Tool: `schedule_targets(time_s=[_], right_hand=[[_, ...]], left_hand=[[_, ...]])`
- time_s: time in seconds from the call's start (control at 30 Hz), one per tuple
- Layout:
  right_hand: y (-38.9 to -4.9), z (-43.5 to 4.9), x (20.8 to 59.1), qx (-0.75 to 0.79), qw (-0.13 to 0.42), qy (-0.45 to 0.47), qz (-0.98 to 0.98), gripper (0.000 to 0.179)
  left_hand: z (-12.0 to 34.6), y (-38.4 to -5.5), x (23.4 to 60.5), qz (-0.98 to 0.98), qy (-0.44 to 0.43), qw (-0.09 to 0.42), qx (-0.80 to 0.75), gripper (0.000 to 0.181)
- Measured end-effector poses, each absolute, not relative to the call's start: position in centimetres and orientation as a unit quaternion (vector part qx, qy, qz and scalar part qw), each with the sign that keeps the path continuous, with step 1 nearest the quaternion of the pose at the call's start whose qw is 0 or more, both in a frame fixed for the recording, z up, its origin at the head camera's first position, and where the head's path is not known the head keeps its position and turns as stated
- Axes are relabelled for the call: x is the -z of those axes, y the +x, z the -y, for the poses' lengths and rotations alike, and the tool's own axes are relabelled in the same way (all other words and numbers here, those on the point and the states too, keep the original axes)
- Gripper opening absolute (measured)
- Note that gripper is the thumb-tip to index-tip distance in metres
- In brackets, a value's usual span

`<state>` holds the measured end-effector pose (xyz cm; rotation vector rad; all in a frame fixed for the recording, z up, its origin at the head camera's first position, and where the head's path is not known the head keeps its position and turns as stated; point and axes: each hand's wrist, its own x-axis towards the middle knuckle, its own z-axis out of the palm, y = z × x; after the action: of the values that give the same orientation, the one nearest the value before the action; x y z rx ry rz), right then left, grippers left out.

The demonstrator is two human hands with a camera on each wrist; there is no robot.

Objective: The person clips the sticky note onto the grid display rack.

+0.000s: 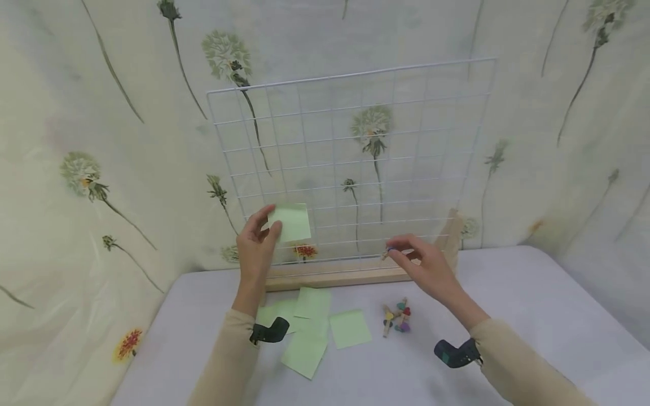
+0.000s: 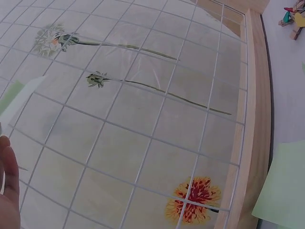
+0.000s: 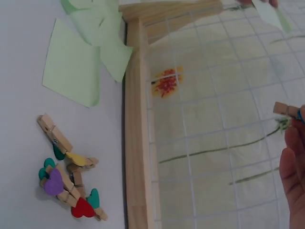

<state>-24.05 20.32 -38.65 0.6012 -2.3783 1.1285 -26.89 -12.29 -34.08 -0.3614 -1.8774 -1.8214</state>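
My left hand (image 1: 255,243) pinches a pale green paper note (image 1: 293,223) between thumb and fingers, held up at the lower left of the white wire grid (image 1: 350,75). In the left wrist view, part of that note (image 2: 24,98) tilts in front of the grid. On the other side, my right hand (image 1: 425,264) pinches a small wooden clothespin (image 3: 283,109) by its end, near the grid's lower right. A bit of blue decoration on the clothespin shows at the fingertips; the rest is covered by them.
Several green notes (image 1: 304,352) lie overlapping on the white table (image 1: 406,378) below my left hand. A small heap of clothespins (image 3: 62,186) with coloured hearts lies to their right. The grid stands in a wooden base (image 1: 335,278) before a flower-patterned backdrop (image 1: 167,214).
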Motion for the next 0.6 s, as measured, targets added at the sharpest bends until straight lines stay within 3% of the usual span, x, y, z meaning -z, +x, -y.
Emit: schedule_targets(time_s=[0.6], right_hand=[[-25.1,-18.4,36.4,-0.41,0.242,0.269,0.837,0.024]], left_hand=[[11.8,-27.9,31.3,0.638,-0.191,0.267,0.697,0.043]])
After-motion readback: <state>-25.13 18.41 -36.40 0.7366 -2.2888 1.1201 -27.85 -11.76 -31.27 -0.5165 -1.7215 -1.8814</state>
